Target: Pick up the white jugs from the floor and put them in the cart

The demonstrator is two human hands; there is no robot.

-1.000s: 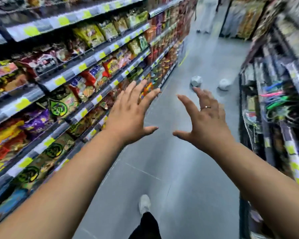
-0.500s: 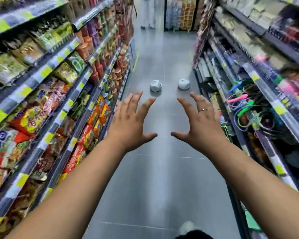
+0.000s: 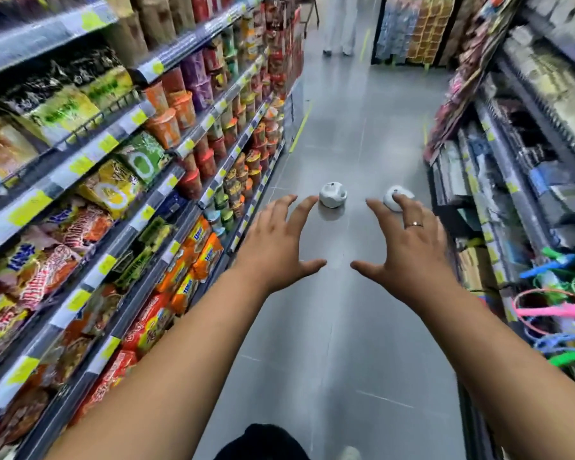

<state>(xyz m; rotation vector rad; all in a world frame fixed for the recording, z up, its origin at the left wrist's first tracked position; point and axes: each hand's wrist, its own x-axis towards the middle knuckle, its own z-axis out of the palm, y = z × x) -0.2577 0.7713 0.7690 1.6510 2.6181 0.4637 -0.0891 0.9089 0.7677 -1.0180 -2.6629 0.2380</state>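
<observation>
Two white jugs stand side by side on the grey aisle floor some way ahead: the left jug [image 3: 332,194] in full view, the right jug [image 3: 391,199] partly hidden behind my right fingers. My left hand [image 3: 279,244] and my right hand [image 3: 409,250] are stretched out in front of me at about waist height, palms down, fingers spread, holding nothing. Both hands are well short of the jugs. No cart is in view.
Shelves of noodle packets and cups [image 3: 120,180] line the left side. Racks with packaged goods and coloured cords [image 3: 528,227] line the right. A person's legs [image 3: 339,24] stand at the far end of the aisle. My own foot [image 3: 349,453] shows at the bottom.
The view has swung to face straight down the aisle and come closer to the jugs, which now sit just beyond my fingertips in the picture. Both hands stay spread and empty.
</observation>
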